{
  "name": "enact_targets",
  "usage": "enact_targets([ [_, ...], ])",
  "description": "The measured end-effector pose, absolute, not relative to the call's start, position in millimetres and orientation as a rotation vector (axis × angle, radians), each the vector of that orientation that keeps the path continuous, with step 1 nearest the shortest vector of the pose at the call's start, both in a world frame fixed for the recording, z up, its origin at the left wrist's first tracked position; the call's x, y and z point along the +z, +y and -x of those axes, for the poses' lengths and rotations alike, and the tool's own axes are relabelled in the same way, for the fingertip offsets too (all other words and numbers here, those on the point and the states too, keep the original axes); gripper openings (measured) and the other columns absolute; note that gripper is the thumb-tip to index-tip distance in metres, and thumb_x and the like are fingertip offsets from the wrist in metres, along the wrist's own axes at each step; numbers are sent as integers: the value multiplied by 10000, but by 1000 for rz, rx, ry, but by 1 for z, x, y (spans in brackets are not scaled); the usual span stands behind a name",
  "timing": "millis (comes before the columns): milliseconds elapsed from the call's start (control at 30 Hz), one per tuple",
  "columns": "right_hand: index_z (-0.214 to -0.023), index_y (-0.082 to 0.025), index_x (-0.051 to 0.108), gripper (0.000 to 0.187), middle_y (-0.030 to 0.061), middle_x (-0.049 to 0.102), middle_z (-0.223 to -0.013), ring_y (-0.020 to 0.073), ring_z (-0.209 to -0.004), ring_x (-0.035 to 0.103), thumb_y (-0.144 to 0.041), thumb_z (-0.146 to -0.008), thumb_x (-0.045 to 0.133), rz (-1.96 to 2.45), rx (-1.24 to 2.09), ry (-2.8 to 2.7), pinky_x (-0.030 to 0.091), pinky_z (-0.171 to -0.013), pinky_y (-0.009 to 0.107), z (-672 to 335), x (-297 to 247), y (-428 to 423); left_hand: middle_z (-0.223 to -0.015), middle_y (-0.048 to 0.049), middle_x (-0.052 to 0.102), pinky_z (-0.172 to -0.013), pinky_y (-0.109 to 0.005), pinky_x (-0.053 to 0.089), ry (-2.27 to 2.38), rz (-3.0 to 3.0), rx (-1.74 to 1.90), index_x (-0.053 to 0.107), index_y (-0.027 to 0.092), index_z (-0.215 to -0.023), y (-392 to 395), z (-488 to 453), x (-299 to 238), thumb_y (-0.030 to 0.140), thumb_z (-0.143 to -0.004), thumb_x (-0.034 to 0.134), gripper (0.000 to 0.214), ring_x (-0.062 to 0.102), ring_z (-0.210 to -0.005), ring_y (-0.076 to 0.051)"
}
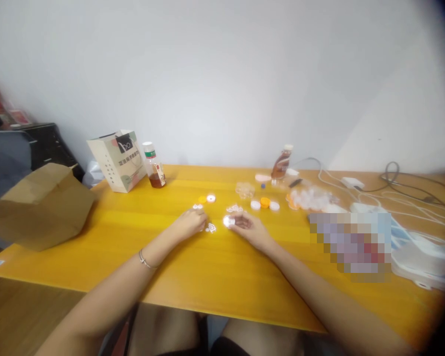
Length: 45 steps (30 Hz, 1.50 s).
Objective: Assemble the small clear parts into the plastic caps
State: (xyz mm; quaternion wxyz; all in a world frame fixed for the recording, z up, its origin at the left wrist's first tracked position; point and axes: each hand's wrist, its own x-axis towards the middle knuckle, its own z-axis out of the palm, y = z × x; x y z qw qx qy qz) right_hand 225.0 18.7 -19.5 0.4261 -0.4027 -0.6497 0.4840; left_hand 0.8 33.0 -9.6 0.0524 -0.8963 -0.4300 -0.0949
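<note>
My left hand [190, 222] rests on the yellow table [215, 267] with its fingers curled, and a small white piece [197, 206] sits at the fingertips. My right hand [249, 226] pinches a small round white cap [228, 221] just above the table. A small white patterned piece [211, 228] lies between the two hands. Beyond them lie loose caps, one white with an orange one beside it [207, 199] and a row of white and orange ones [265, 203]. A silver bracelet [145, 259] circles my left wrist.
A paper gift bag [117, 159] and a bottle of brown liquid [154, 165] stand at the back left. A second bottle [281, 163], a clear bag of caps [311, 199], cables with a white charger [352, 183] and white packets [419, 252] fill the right. Brown paper bag [40, 202] overhangs the left edge.
</note>
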Motion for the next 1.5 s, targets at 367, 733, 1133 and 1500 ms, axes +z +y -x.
enact_targets([
  [367, -853, -187, 590, 271, 43, 648, -872, 157, -805, 604, -306, -618, 657, 1016, 1187, -1633, 460, -815, 343, -225, -20, 19, -792, -24, 599, -677, -216, 399, -1292, 3150, -522, 571, 156, -854, 25, 7, 0, 283, -775, 515, 160, 530, -724, -120],
  [733, -867, -191, 605, 277, 49, 645, -930, 165, -831, 603, -321, -625, 645, 1025, 1173, -1651, 461, -824, 352, -224, -17, 17, -732, -34, 557, -633, -217, 381, -1231, 2952, -368, 570, 158, -734, 23, -3, -3, 210, -788, 442, 148, 512, -674, -125],
  [1133, -854, -198, 620, 269, 31, 661, -860, 159, -780, 612, -327, -619, 654, 978, 1205, -1665, 475, -811, 349, -220, -12, 10, -808, -60, 570, -715, -261, 407, -1048, 2690, -804, 545, 168, -873, 17, -15, -9, 232, -850, 370, 188, 526, -770, -139],
  [1500, -873, -210, 611, 249, 32, 649, -859, 152, -793, 604, -334, -658, 622, 895, 1340, -1668, 450, -835, 347, -215, -11, 4, -822, -44, 597, -653, -268, 357, -802, 2602, -755, 552, 181, -891, 0, -32, -7, 237, -878, 340, 220, 516, -736, -124],
])
